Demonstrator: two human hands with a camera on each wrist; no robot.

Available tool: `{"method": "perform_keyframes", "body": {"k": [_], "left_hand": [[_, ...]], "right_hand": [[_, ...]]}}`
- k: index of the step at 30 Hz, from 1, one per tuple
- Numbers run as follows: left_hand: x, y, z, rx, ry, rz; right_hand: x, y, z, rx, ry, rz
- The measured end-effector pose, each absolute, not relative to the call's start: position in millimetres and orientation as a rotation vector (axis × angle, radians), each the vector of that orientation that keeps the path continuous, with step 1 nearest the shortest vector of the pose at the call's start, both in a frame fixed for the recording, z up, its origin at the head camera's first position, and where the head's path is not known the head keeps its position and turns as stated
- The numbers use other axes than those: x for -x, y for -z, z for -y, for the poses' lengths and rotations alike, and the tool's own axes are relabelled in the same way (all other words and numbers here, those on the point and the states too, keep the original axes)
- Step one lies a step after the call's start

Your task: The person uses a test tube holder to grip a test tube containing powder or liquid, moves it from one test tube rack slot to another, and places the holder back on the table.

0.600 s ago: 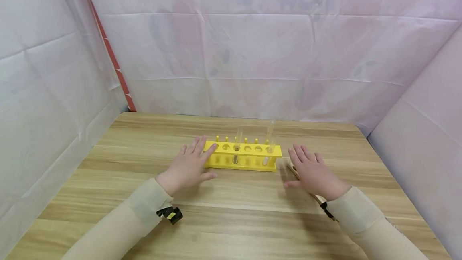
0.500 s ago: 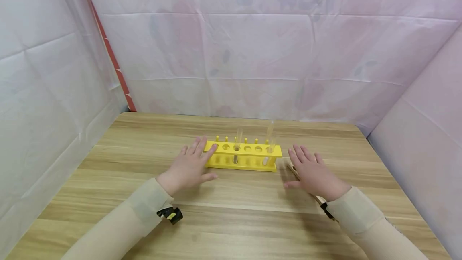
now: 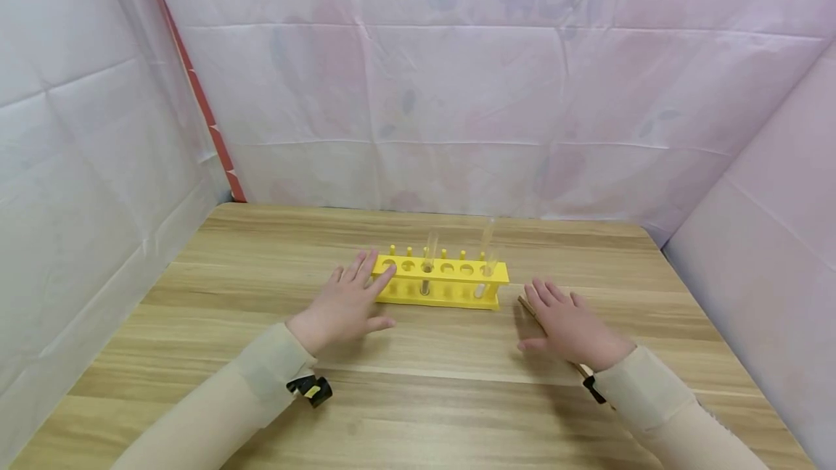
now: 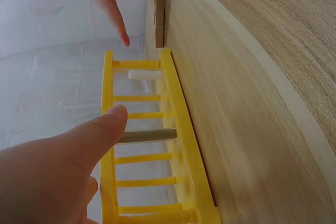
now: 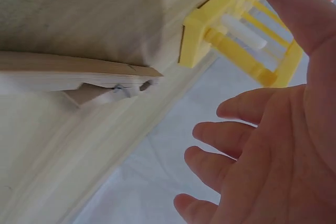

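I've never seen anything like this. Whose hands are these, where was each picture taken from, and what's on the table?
There is no machine: a person is using two bare hands. The wide picture comes from a camera worn on the head, looking down; the two close ones come from cameras on the wrists, so they look tilted. On the wooden table stands a yellow test tube rack with test tubes in it. The left hand is open at one end of the rack; the right hand is open over a wooden test tube clamp. Neither grips anything.
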State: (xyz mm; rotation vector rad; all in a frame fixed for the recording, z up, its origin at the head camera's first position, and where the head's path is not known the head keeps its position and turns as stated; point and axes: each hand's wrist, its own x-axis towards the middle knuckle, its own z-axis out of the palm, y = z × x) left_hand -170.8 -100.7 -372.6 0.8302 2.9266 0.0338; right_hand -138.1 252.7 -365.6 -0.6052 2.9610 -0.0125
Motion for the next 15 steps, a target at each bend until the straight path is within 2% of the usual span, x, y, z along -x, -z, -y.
{"method": "perform_keyframes", "body": {"k": [15], "left_hand": [[170.5, 374.1, 98.3, -0.834, -0.050, -2.936]], "right_hand": [[139.6, 377.7, -271.7, 0.562, 0.072, -2.854]]}}
